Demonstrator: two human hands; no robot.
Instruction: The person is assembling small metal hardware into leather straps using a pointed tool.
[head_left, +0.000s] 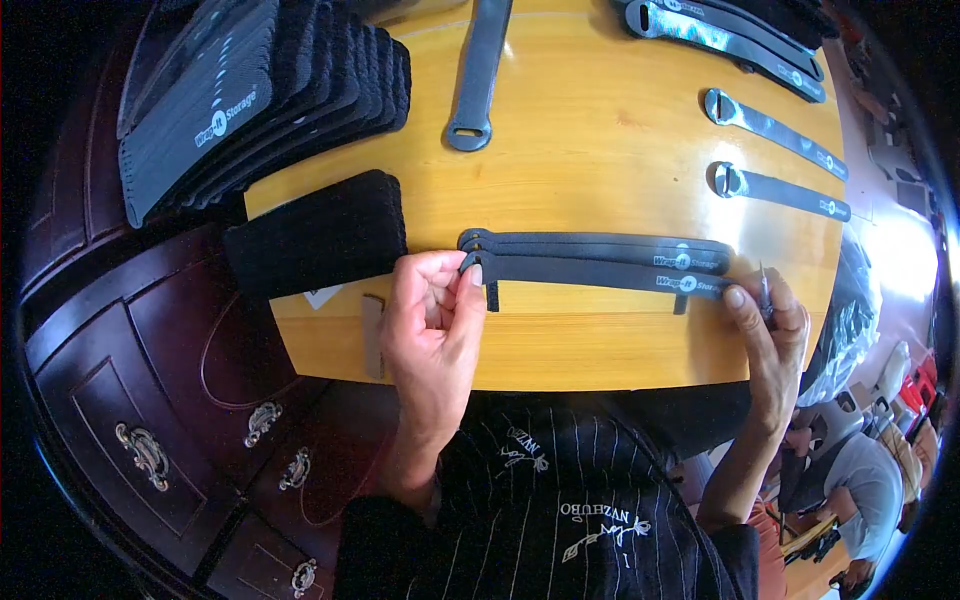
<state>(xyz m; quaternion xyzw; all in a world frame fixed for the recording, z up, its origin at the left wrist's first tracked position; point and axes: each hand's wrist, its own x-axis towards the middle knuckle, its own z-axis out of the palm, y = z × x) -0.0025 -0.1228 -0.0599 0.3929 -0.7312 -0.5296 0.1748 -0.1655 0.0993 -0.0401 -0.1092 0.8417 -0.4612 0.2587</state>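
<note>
Now the long dark grey fabric strap (590,272) lies flat on the yellow wooden tabletop (600,150), its long axis running left to right between both hands. The left hand (432,318) pinches its left end between thumb and forefinger. The right hand (768,325) presses the right end with the thumb while its curled fingers hold a thin metal tool (765,290). A second similar strap (600,245) lies just behind, parallel.

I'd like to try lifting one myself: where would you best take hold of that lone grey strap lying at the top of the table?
Probably at the grey strap's looped end, nearest you: it lies flat and long, and that rounded slotted tip offers an edge to pinch from the near side.
</note>
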